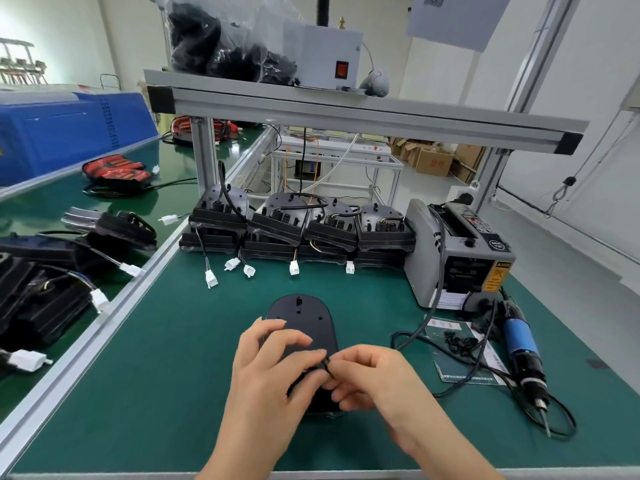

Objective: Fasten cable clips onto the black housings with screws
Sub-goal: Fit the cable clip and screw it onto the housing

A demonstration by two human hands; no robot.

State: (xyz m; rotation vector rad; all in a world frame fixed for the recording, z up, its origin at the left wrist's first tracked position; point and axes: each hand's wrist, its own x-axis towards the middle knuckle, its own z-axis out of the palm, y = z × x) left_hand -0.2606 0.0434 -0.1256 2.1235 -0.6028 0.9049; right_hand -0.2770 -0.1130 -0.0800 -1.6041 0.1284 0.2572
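A: Fingertips of both hands meet over the near end of the black housing, pinching a small black piece, probably a cable clip. Both the left hand and the right hand curl round it.
B: Where does the housing sit?
A: Flat on the green mat, straight ahead, its far end uncovered.
B: Which step is this?
A: Seating the clip, I judge; no screw is visible.
B: And next?
A: Probably one hand pins the clip while the right reaches for the electric screwdriver, lying well to the right beside loose black parts
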